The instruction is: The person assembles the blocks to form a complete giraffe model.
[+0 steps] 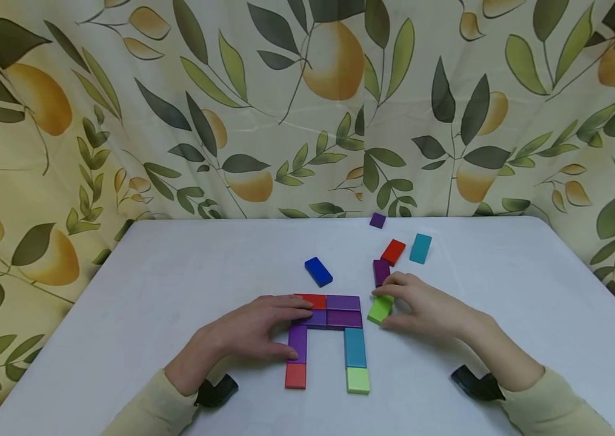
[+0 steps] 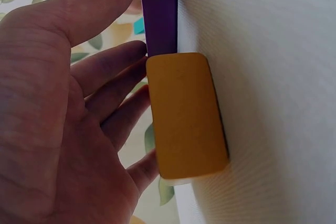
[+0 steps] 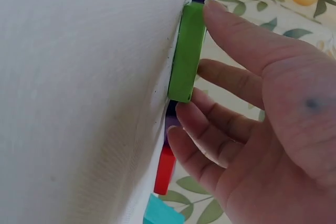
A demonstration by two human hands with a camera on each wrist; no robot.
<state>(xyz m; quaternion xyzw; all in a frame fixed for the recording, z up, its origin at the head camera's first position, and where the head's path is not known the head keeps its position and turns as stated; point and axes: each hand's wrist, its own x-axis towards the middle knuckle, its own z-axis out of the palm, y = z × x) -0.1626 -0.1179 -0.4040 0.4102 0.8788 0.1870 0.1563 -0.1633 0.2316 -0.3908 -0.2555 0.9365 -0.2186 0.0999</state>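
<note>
Flat coloured blocks form an arch-like shape on the white table. My left hand (image 1: 255,326) lies over its left side, fingers reaching across the red block (image 1: 315,301) and the blue-violet block (image 1: 317,319). Its thumb touches the purple block (image 1: 297,342) of the left leg; a red block (image 1: 295,376), orange in the left wrist view, sits below. Right of the shape, my right hand (image 1: 427,306) pinches a light green block (image 1: 380,310) between thumb and fingers. The block lies tilted, close to the table. A dark purple block (image 1: 380,272) is just beyond those fingertips.
Loose blocks lie farther back: a blue one (image 1: 319,272), a red one (image 1: 393,252), a teal one (image 1: 420,248) and a small purple one (image 1: 377,220) near the table's far edge. A curtain (image 1: 296,145) with a fruit print hangs behind the table (image 1: 203,260).
</note>
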